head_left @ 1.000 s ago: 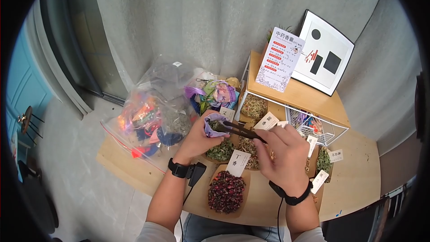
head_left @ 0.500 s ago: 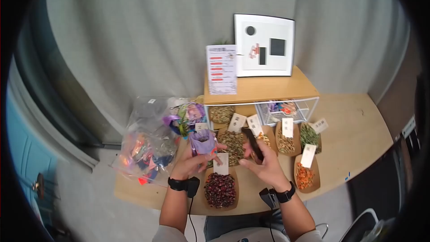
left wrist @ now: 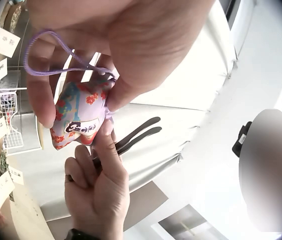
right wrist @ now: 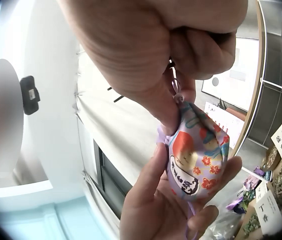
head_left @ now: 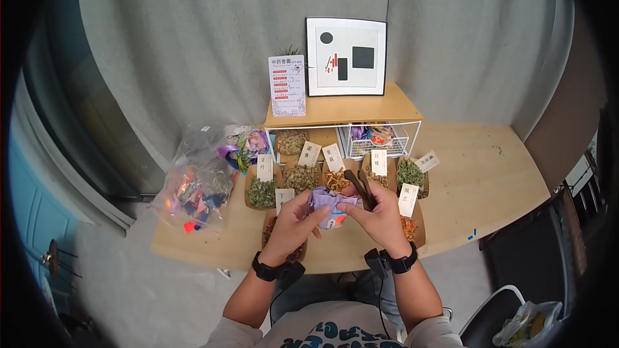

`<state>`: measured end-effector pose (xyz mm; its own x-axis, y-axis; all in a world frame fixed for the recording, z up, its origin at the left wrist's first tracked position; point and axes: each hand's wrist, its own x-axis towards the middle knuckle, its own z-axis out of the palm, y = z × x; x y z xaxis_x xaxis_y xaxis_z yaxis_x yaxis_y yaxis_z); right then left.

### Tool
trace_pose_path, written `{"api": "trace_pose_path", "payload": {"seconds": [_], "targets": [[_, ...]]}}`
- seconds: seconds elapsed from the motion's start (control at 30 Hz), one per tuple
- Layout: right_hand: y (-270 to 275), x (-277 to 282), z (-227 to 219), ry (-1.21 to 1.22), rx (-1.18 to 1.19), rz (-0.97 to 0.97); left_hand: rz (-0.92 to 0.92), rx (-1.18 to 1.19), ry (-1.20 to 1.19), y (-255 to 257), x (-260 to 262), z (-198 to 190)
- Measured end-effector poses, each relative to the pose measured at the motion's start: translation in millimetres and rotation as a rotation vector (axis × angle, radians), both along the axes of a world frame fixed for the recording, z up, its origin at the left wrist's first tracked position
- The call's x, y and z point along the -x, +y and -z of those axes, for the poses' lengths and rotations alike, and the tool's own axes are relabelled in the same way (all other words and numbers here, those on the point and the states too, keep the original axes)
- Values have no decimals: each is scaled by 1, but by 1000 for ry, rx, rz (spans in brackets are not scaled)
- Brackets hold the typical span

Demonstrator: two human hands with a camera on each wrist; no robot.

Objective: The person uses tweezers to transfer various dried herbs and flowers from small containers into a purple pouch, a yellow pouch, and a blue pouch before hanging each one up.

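Observation:
In front of me, over the trays, both hands hold a small purple fabric sachet pouch (head_left: 327, 205) with red flowers and white label lettering. My left hand (head_left: 291, 227) grips its left side, thumb on the cloth. With thumb and finger my right hand (head_left: 382, 220) pinches the pouch's upper edge. Dark wooden tongs (head_left: 362, 187) are tucked in that same hand, tips pointing up and away from the pouch. A purple cord loop (left wrist: 36, 60) hangs off the pouch in the left wrist view. The pouch (right wrist: 196, 160) bulges below the pinched neck in the right wrist view.
Several paper trays of dried herbs with name cards (head_left: 378, 163) stand on the table, a green herb tray (head_left: 262, 193) among them. Left lies a clear plastic bag (head_left: 193, 187) of colourful pouches. Behind stands a wooden shelf (head_left: 348, 113) with a sign (head_left: 287, 87) and framed picture (head_left: 347, 58).
The tongs were at the pouch's open mouth, then lifted away to the right. Now the right hand has come back to the pouch and pinches its top, tongs still in hand. The head view shifted.

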<state>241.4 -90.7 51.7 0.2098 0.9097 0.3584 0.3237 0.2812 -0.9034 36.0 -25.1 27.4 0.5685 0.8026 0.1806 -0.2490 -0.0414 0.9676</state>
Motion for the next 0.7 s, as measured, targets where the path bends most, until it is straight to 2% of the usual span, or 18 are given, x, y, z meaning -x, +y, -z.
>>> {"api": "trace_pose_path", "payload": {"seconds": [0.1, 0.17, 0.27, 0.33, 0.47, 0.53, 0.63, 0.7], "targets": [[-5, -13, 11, 41, -87, -5, -25, 31, -70, -12, -10, 10], [-10, -25, 20, 27, -138, -7, -38, 43, -60, -22, -17, 4], [-16, -43, 24, -19, -50, -47, -56, 54, -62, -27, -24, 10], [-18, -50, 18, 56, -7, -22, -61, 46, -62, -29, -23, 13], [-10, -67, 25, 121, -35, -47, -143, 44, -22, -29, -24, 6], [-7, -73, 27, 39, -58, -71, -184, 25, 6, -27, -26, 6], [-2, -87, 33, 5, -21, -118, -286, 0, -1, -27, -36, 5], [-2, -91, 21, 24, -5, -117, -558, -148, -55, -34, -55, -5]]}}
